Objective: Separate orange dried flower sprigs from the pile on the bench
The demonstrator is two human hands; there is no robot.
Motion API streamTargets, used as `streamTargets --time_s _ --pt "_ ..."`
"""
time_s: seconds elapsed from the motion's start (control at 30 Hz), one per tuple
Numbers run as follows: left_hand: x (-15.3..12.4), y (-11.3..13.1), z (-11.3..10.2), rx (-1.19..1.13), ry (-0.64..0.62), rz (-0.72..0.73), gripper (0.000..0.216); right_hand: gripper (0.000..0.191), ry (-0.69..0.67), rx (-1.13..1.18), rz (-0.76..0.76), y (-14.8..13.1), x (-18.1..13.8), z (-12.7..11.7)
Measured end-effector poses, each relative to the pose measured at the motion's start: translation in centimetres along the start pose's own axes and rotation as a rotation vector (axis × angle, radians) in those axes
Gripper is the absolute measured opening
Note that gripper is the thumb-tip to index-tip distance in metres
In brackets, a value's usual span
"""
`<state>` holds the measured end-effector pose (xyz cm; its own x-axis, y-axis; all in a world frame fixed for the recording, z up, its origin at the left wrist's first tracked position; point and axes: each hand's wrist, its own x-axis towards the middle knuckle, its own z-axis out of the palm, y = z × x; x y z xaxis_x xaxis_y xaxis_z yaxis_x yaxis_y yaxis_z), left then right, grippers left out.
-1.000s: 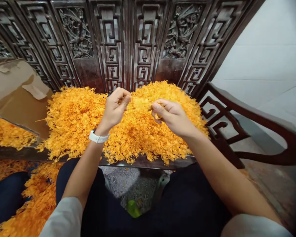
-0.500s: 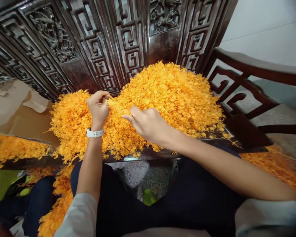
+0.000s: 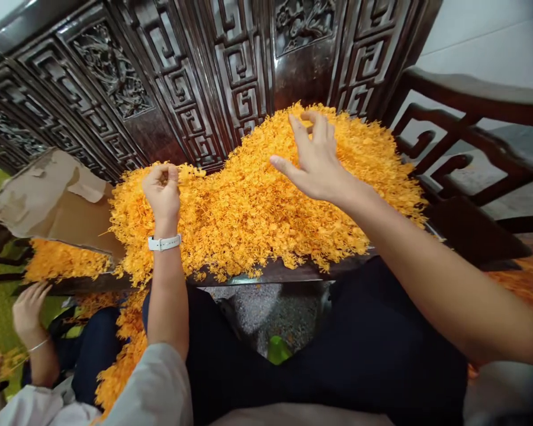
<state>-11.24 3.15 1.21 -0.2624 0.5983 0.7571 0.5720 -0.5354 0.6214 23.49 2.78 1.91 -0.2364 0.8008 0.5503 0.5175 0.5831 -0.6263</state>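
A large heap of small orange, flower-like pieces (image 3: 257, 219) covers the seat of a dark wooden bench. Over the left part of the heap, my left hand (image 3: 162, 189), with a white watch band on its wrist, is closed in a pinch. A frilly orange strand (image 3: 190, 173) reaches to the right from its fingertips. My right hand (image 3: 317, 157) hovers over the upper right of the heap. Its fingers are spread and nothing shows in them.
A torn cardboard piece (image 3: 66, 201) stands on the bench at left, with more orange pieces beyond it. The carved bench back (image 3: 169, 77) rises behind, and an armrest (image 3: 479, 94) bounds the right. At lower left are a co-worker's hand (image 3: 29, 310) and another person's hand.
My right hand has moved away from my left, up and right, and its fingers have spread. My left hand has shifted slightly left, still pinched. The co-worker's hand has come into view.
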Motion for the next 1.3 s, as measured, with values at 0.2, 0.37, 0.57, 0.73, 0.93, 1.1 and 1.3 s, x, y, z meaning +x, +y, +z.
streamTargets --time_s 0.2,0.37,0.57,0.73,0.93,1.1,1.3 --pt "-3.5 7.1 3.7 -0.039 -0.306 0.072 0.029 0.057 -0.161 0.605 0.071 -3.5 -1.6 2.7" --pt "-4.5 8.9 4.1 0.040 -0.419 0.218 0.021 0.039 -0.356 1.017 0.396 -6.8 -3.1 5.2" --pt "-2.8 5.7 2.1 -0.014 -0.307 0.179 0.024 0.032 -0.611 1.439 0.699 -9.1 -5.2 6.1" --pt "-2.3 4.6 1.6 -0.043 -0.269 0.153 0.033 0.035 -0.671 1.501 0.766 -10.2 -6.0 6.4" --pt "-2.4 3.5 2.0 -0.033 -0.215 0.157 0.030 0.039 -0.624 1.464 0.785 -10.8 -6.3 6.3" --pt "-2.5 3.1 2.2 -0.102 -0.113 0.145 0.034 0.036 -0.632 1.591 0.827 -11.2 -6.5 6.2" --pt "-2.5 3.7 2.5 -0.142 -0.070 0.135 0.042 0.041 -0.753 1.619 0.740 -11.8 -7.6 6.5"
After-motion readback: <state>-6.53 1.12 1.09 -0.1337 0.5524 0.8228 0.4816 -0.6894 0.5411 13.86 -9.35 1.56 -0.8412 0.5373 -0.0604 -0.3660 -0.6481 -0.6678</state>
